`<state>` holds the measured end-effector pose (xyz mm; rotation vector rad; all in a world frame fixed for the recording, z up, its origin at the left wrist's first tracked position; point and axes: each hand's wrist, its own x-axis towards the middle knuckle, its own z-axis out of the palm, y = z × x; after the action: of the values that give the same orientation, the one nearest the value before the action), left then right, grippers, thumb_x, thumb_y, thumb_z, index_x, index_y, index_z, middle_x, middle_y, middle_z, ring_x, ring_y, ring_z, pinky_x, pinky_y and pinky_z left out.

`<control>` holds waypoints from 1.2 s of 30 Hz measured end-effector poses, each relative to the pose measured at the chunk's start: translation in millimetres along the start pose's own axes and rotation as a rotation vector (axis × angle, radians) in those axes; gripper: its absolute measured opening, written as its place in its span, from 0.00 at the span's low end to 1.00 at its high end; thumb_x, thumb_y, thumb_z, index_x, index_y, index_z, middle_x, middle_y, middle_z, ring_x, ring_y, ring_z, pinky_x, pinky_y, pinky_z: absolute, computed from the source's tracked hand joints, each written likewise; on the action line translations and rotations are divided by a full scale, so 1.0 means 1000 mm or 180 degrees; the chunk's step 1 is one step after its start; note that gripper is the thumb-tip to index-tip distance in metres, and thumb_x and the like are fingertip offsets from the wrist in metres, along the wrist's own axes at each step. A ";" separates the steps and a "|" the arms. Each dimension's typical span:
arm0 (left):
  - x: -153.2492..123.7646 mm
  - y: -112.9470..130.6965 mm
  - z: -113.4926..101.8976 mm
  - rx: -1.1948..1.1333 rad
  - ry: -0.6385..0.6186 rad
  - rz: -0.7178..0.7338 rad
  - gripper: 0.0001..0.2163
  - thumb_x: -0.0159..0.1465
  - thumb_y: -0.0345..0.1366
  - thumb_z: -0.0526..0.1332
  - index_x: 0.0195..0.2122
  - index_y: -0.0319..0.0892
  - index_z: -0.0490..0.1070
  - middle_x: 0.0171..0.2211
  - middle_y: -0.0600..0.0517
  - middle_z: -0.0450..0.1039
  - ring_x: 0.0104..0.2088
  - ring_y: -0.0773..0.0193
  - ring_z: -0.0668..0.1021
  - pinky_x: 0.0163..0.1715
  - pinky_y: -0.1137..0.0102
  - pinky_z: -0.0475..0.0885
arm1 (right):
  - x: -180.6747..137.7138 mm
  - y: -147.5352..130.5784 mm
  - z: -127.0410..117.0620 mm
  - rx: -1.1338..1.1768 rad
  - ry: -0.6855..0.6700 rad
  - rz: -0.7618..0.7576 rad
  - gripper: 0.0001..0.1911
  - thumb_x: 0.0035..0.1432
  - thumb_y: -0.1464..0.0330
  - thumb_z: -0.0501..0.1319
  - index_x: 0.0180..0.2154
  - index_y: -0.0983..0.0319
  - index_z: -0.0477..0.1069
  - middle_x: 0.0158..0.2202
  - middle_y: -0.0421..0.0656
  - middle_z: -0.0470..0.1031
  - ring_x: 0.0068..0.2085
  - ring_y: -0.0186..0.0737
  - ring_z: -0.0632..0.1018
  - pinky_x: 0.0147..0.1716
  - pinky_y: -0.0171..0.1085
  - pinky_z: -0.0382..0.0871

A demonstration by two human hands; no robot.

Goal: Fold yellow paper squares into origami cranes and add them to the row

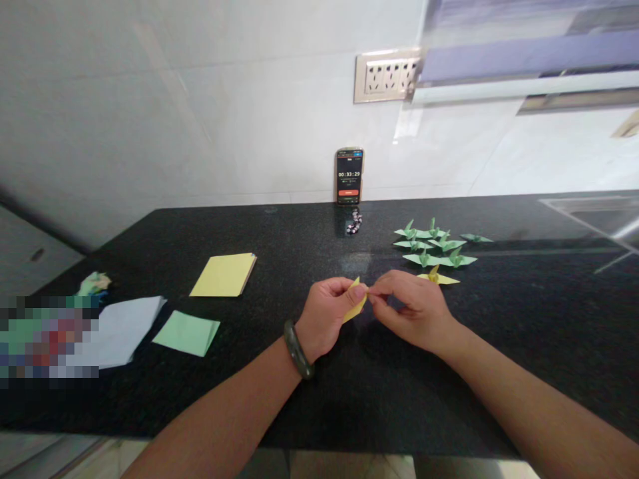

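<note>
A small piece of folded yellow origami paper is held above the dark countertop. My left hand is closed around it, thumb on top, and a bangle circles that wrist. With thumb and forefinger, my right hand pinches the paper's tip at its right end. Just beyond my right hand stands a yellow paper crane, partly hidden by the hand. Several green paper cranes are grouped behind it.
On the left lie a stack of yellow paper, a green paper square and white sheets. A phone showing a timer leans on the wall, with a beaded string before it. A socket panel is above.
</note>
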<state>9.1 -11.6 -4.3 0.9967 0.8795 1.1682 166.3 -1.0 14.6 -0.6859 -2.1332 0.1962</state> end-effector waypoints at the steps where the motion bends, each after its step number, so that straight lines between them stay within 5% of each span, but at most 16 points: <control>1: 0.000 0.000 0.000 0.0000 0.0020 0.0003 0.11 0.50 0.40 0.66 0.22 0.35 0.71 0.19 0.54 0.68 0.20 0.74 0.66 0.22 0.75 0.58 | 0.000 0.001 0.001 -0.0008 0.0022 -0.0034 0.04 0.52 0.76 0.56 0.29 0.62 0.67 0.24 0.40 0.71 0.25 0.31 0.71 0.25 0.31 0.64; 26: -0.001 0.003 0.002 0.0042 0.0085 0.0061 0.11 0.51 0.39 0.65 0.20 0.37 0.68 0.17 0.56 0.64 0.19 0.75 0.63 0.21 0.75 0.55 | -0.002 -0.001 0.004 -0.0052 0.0067 0.0189 0.04 0.51 0.75 0.58 0.26 0.63 0.68 0.21 0.39 0.70 0.23 0.29 0.70 0.24 0.29 0.62; 36: 0.001 0.002 0.002 0.0070 0.0257 0.0041 0.10 0.52 0.40 0.65 0.22 0.37 0.69 0.18 0.57 0.65 0.20 0.75 0.65 0.22 0.75 0.59 | -0.002 -0.004 0.001 0.0053 0.0152 0.0808 0.05 0.50 0.75 0.56 0.25 0.63 0.69 0.20 0.39 0.70 0.22 0.30 0.69 0.22 0.30 0.61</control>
<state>10.5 -11.1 -2.2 0.9798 0.9528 1.2188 165.2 -5.2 14.5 -0.9421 -1.9932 0.3307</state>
